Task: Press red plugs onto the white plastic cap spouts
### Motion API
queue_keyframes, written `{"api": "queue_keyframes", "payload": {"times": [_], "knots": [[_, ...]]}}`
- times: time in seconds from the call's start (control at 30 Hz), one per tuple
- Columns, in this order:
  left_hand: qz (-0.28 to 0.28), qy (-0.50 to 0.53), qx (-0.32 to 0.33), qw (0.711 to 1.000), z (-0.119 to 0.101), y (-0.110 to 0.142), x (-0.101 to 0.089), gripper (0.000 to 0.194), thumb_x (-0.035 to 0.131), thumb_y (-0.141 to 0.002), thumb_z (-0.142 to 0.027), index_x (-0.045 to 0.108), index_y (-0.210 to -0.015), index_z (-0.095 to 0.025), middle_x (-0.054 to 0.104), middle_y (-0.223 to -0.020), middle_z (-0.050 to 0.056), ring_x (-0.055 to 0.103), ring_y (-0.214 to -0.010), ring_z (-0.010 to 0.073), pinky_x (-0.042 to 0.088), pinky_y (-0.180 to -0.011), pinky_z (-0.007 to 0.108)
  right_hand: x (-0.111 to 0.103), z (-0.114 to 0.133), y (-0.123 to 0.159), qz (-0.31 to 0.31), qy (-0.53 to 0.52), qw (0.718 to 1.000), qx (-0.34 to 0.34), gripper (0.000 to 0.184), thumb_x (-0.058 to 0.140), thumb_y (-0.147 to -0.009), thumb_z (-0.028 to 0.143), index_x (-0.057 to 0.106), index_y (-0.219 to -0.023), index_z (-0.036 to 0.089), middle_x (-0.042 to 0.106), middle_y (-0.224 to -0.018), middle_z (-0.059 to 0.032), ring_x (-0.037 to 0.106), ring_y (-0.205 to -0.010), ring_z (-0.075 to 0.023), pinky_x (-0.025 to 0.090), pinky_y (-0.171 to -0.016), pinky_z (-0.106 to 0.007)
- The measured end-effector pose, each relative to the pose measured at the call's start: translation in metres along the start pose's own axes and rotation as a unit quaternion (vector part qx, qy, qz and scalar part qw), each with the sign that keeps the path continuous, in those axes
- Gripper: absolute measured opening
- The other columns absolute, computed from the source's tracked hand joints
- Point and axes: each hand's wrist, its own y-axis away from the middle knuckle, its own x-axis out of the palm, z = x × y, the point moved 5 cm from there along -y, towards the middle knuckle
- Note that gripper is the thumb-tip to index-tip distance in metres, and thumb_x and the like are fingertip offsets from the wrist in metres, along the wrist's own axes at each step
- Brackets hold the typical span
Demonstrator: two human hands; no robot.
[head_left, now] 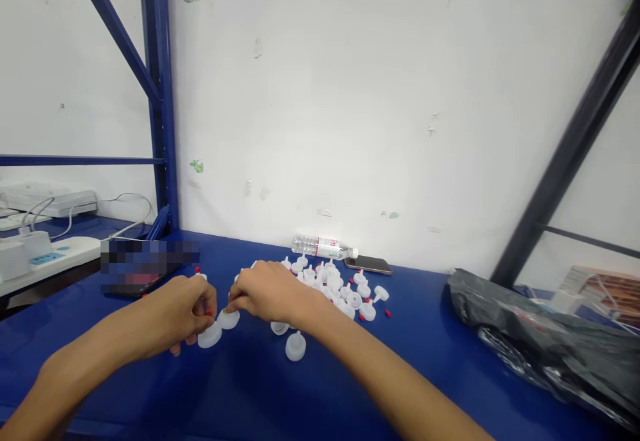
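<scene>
My left hand [186, 308] pinches a white nozzle cap [210, 336] with a small red tip, low over the blue table. Close beside it, the fingers of my right hand [273, 289] are closed at the top of another white nozzle cap [229, 320]; its spout is hidden by the fingertips. One loose white cap [295, 348] stands below my right wrist, and a second cap [279, 328] is partly covered by that hand. Behind the right hand lies a pile of white nozzle caps [354, 300], with small red tips [388, 313] scattered among them.
A plastic bottle [327, 248] lies by the wall next to a phone [369, 265]. Another dark device [135, 288] lies at left, partly pixelated. A white power strip [75, 250] with cables is at far left. Grey plastic bags [560, 334] lie at right by a dark post [540, 208].
</scene>
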Motion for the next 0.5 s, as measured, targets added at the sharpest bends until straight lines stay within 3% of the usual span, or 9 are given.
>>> {"api": "queue_keyframes", "payload": {"times": [0.13, 0.23, 0.4, 0.5], "knots": [[-0.013, -0.024, 0.016, 1.000, -0.008, 0.006, -0.007, 0.029, 0.068, -0.107, -0.046, 0.073, -0.101, -0.018, 0.071, -0.076, -0.004, 0.064, -0.058, 0.0112, 0.055, -0.056, 0.026, -0.017, -0.017, 0.007, -0.019, -0.071, 0.997, 0.026, 0.021, 0.073, -0.108, 0.042, 0.088, -0.116, 0.029, 0.088, -0.105, -0.0004, 0.078, -0.096, -0.0192, 0.048, -0.074, -0.029], [-0.055, -0.061, 0.044, 0.996, -0.015, 0.001, -0.011, 0.027, 0.070, -0.105, -0.045, 0.075, -0.098, -0.019, 0.073, -0.081, -0.003, 0.070, -0.071, 0.0160, 0.057, -0.071, 0.033, -0.024, -0.032, 0.012, -0.032, -0.103, 0.992, 0.064, 0.019, 0.076, -0.106, 0.041, 0.088, -0.113, 0.028, 0.088, -0.101, 0.0004, 0.077, -0.088, -0.0160, 0.048, -0.072, -0.026], [-0.104, -0.076, 0.098, 0.987, -0.035, -0.007, -0.009, 0.039, 0.064, -0.106, -0.056, 0.079, -0.110, -0.020, 0.076, -0.089, 0.000, 0.069, -0.078, 0.0186, 0.056, -0.080, 0.037, -0.017, -0.055, 0.014, -0.022, -0.055, 0.990, 0.125, 0.012, 0.081, -0.101, 0.029, 0.089, -0.108, 0.022, 0.087, -0.099, -0.0054, 0.078, -0.093, -0.0204, 0.050, -0.075, -0.028], [-0.132, -0.072, 0.104, 0.983, -0.037, -0.010, -0.013, 0.048, 0.057, -0.108, -0.062, 0.077, -0.122, -0.021, 0.078, -0.096, 0.003, 0.072, -0.085, 0.0207, 0.057, -0.087, 0.041, -0.009, -0.066, 0.014, -0.017, -0.026, 0.989, 0.147, 0.016, 0.086, -0.097, 0.034, 0.089, -0.108, 0.022, 0.087, -0.104, -0.0087, 0.079, -0.100, -0.0241, 0.052, -0.079, -0.031]]}}
